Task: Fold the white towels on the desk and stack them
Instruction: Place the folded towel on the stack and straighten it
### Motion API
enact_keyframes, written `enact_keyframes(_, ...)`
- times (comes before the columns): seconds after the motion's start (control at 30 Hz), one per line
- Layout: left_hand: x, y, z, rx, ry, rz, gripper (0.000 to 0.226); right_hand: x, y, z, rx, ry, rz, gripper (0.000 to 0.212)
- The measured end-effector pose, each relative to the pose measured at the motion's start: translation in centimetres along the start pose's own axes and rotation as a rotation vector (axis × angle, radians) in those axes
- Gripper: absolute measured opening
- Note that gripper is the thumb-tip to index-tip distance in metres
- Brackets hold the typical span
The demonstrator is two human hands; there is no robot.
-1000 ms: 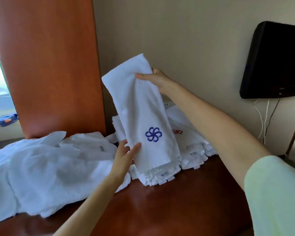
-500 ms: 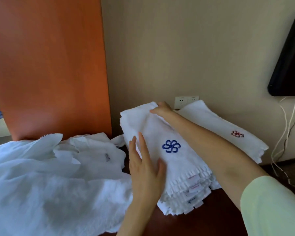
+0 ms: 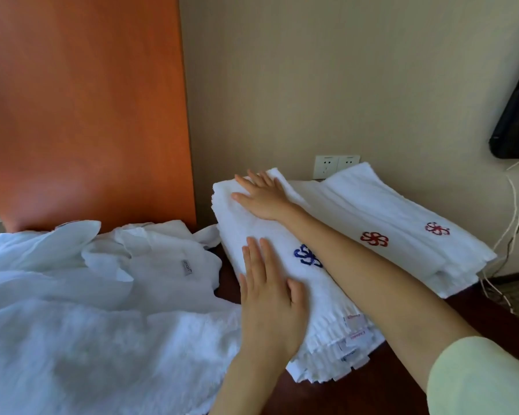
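**Towel down, both hands flat on it**

Right hand (image 3: pixel 261 197) has released the far edge and now lies flat, fingers spread, on the blue-emblem towel (image 3: pixel 253 226) topping the near stack (image 3: pixel 336 351) on the desk (image 3: pixel 387 384). Left hand (image 3: pixel 270 304) presses the towel's near half, fingers together. Red-emblem stack (image 3: pixel 402 214) sits just right; unfolded towels (image 3: pixel 87 295) are heaped left.

Bare desk (image 3: pixel 357 396) free only at front right. Loose towel heap (image 3: pixel 87 295) fills left. Blue-emblem stack (image 3: pixel 327 301), red-emblem stack (image 3: pixel 387 211), wall (image 3: pixel 312 85) block rear.
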State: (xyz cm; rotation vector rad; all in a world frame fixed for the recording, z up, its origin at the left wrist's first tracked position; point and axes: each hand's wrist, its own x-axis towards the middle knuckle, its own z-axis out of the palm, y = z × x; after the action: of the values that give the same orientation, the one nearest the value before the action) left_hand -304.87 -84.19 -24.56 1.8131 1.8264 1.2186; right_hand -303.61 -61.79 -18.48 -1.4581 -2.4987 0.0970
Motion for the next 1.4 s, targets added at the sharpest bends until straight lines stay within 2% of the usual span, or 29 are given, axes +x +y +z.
enact_keyframes(0.17,-0.2,0.1,0.3,-0.019,0.001,0.014,0.066,-3.2,-0.5,-1.4,0.006,-0.058,-0.031,0.058)
enact_keyframes(0.27,-0.2,0.1,0.3,-0.04,0.0,0.033,0.064,-7.6,0.0,-1.7,0.028,-0.116,-0.073,0.05)
enact_keyframes(0.47,-0.3,-0.2,-0.1,-0.024,-0.031,0.092,0.062,-16.6,1.6,-1.5,0.041,-0.016,-0.087,0.047)
enact_keyframes(0.63,-0.9,-0.7,-0.5,0.063,-0.038,0.109,0.059,-19.3,1.5,-0.5,0.005,0.075,-0.06,0.048)
enact_keyframes(0.7,-1.8,-1.3,-1.0,0.077,-0.046,0.109,0.056,-19.1,1.6,-0.9,0.034,0.038,-0.045,0.048)
enact_keyframes(0.77,-2.8,-3.1,-2.2,0.214,-0.077,0.088,0.057,-18.9,1.7,-1.5,0.039,-0.003,-0.042,0.048)
enact_keyframes(0.87,-4.8,-8.4,-6.5,0.735,-0.056,0.023,0.068,-19.4,1.5,-1.6,-0.026,-0.002,-0.053,0.049)
enact_keyframes(0.97,-8.1,-12.0,-12.3,0.85,0.041,0.047,0.084,-19.4,-0.1,-1.6,-0.178,0.074,0.024,0.048)
enact_keyframes(1.03,-10.2,-13.0,-15.5,0.896,0.073,0.088,0.083,-19.2,-3.1,-1.4,-0.292,0.215,-0.014,0.046)
enact_keyframes(1.1,-11.6,-13.4,-18.1,0.927,0.124,0.018,0.086,-19.3,-7.2,-0.3,-0.151,0.313,-0.188,0.044)
enact_keyframes(1.13,-12.2,-13.6,-19.3,0.928,0.153,-0.042,0.09,-19.7,-9.4,0.5,-0.012,0.271,-0.29,0.046)
enact_keyframes(1.2,-13.1,-14.0,-21.4,0.939,0.173,-0.13,0.091,-21.2,-14.1,3.2,0.235,0.027,-0.415,0.062)
enact_keyframes(1.27,-14.0,-14.1,-22.8,0.988,0.158,-0.137,0.073,-22.5,-17.5,6.9,0.254,-0.123,-0.464,0.081)
enact_keyframes(1.33,-14.8,-14.3,-23.1,0.998,0.148,-0.108,0.054,-23.2,-19.1,10.1,0.232,-0.068,-0.452,0.093)
enact_keyframes(1.4,-15.7,-14.1,-22.9,0.943,0.134,-0.101,0.047,-23.9,-19.1,11.9,0.279,0.081,-0.437,0.091)
